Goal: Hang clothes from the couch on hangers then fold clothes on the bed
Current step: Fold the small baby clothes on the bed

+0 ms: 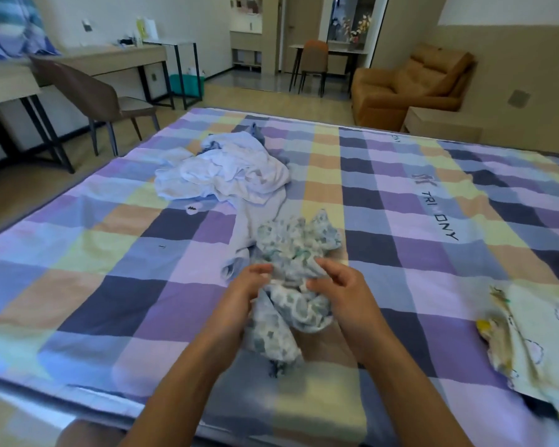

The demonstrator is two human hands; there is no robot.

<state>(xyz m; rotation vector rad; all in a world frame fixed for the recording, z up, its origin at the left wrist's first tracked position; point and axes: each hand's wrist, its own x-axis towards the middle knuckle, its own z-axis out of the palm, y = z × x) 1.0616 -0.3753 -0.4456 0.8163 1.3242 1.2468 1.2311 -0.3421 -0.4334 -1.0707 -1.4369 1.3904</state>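
Observation:
A crumpled pale garment with a blue-green print [296, 253] lies bunched on the checked bedspread [110, 253] in front of me. My left hand [242, 291] grips its left side, with the fingers curled into the cloth. My right hand [339, 285] pinches the cloth on the right side. Behind it lies a heap of white and light-blue clothes [226, 169]. A cream garment with cartoon prints [536, 343] lies spread out at the bed's right edge.
A brown couch [410, 82] stands beyond the bed at the back right, beside a low table [439, 124]. A desk [88, 62] and a brown chair [100, 101] stand to the left. Another chair [313, 62] stands at a far table.

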